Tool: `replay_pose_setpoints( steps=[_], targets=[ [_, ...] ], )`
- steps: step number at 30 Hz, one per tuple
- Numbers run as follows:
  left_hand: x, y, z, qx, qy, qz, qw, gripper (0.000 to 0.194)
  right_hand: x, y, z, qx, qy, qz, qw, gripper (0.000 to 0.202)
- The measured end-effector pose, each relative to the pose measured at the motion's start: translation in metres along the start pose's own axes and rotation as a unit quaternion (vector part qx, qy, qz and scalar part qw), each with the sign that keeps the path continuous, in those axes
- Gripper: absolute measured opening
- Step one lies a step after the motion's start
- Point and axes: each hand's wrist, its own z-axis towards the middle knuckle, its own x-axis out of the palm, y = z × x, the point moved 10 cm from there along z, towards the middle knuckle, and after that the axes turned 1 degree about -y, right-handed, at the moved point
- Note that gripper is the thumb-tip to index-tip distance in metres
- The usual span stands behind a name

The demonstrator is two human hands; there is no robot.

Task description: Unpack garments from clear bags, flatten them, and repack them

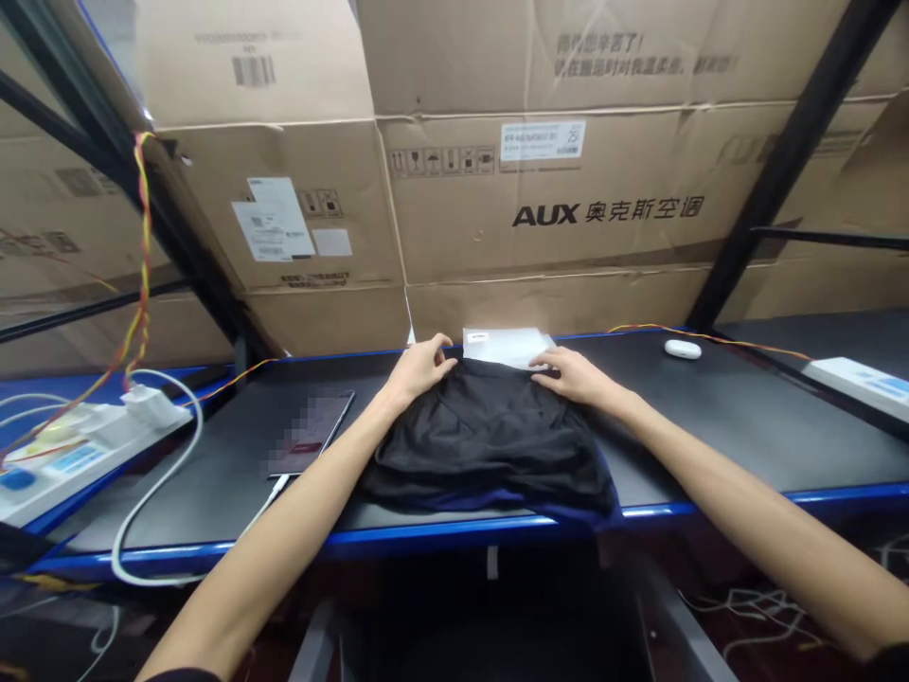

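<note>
Black cloth [490, 436] lies bunched on the dark table, its dark blue lower edge reaching the table's front rim. At its upper left corner is my left hand [424, 367], thumb and fingers closed on the fabric's edge. My right hand [568, 374] has its fingers closed at the upper right corner of the same cloth. Between the hands, a whitish translucent packet [507, 345] with a small label lies just behind the cloth's top edge.
A phone [312, 434] with a white cable lies left of the cloth. Power strips [78, 455] stand at far left and far right. A small white case [683, 349] sits at the back right. Large cardboard boxes [454, 218] and black shelf posts stand behind the table.
</note>
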Motion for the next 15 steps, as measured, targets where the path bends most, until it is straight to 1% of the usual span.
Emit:
replay_pose_setpoints(
  steps=[2, 3, 4, 7, 9, 12, 15],
  targets=[
    [-0.012, -0.012, -0.006, 0.033, -0.015, -0.028, 0.999, 0.020, -0.018, 0.014, -0.006, -0.013, -0.045, 0.018, 0.999, 0.025],
    [-0.016, -0.020, -0.011, 0.052, -0.010, -0.043, 0.998, 0.018, -0.026, 0.023, -0.010, -0.019, -0.056, 0.043, 0.997, 0.027],
    [-0.018, -0.029, -0.017, 0.073, 0.007, -0.056, 0.996, 0.019, -0.031, 0.032, -0.016, -0.016, -0.052, 0.079, 0.995, 0.029],
    [-0.012, -0.058, -0.042, 0.140, 0.102, -0.072, 0.982, 0.027, -0.022, 0.062, -0.037, 0.010, 0.071, 0.170, 0.983, 0.034],
    [-0.003, -0.070, -0.063, 0.164, 0.167, -0.063, 0.970, 0.036, -0.012, 0.085, -0.056, -0.003, 0.163, 0.191, 0.968, 0.034],
    [0.012, -0.072, -0.090, 0.151, 0.239, -0.024, 0.959, 0.055, -0.007, 0.110, -0.078, -0.048, 0.225, 0.180, 0.956, 0.028],
    [0.025, -0.069, -0.107, 0.141, 0.277, 0.007, 0.950, 0.064, -0.008, 0.120, -0.092, -0.079, 0.258, 0.161, 0.949, 0.024]
  ],
)
